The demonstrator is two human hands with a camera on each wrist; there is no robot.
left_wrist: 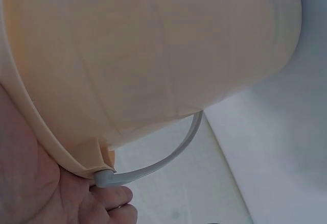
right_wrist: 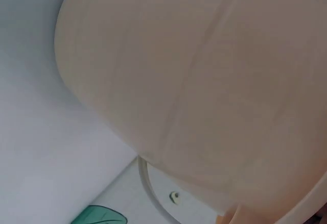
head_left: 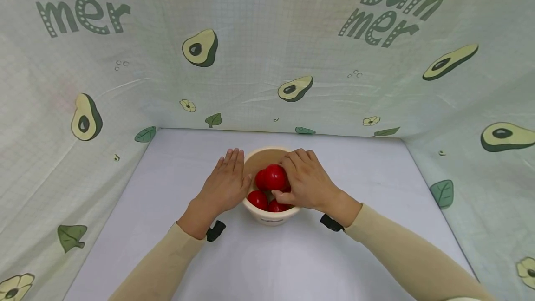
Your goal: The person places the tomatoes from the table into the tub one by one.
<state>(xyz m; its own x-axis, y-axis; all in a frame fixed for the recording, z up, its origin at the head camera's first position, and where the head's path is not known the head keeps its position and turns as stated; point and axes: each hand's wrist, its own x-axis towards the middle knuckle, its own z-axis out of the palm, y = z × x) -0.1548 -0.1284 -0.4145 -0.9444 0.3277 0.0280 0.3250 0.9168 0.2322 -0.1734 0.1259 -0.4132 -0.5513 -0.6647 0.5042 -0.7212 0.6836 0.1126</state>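
Note:
A cream plastic bucket [head_left: 271, 220] stands upright on the table, with several glossy, round red objects [head_left: 257, 200] inside. My left hand [head_left: 227, 182] lies flat along the bucket's left rim, fingers straight and pointing away from me. In the left wrist view its palm is right at the rim, beside the joint of the pale grey handle [left_wrist: 168, 158]. Over the right rim reaches my right hand [head_left: 311, 182], its fingers and thumb bent around the topmost round red object [head_left: 276, 177]. The right wrist view shows mostly the bucket's outer wall [right_wrist: 179, 81]; the right fingers are hidden there.
The white table [head_left: 355, 254] spreads around the bucket. A pale cloth [head_left: 251, 13] printed with avocados and leaves hangs behind it and along both sides. Dark straps with small devices [head_left: 215, 231] sit at both wrists.

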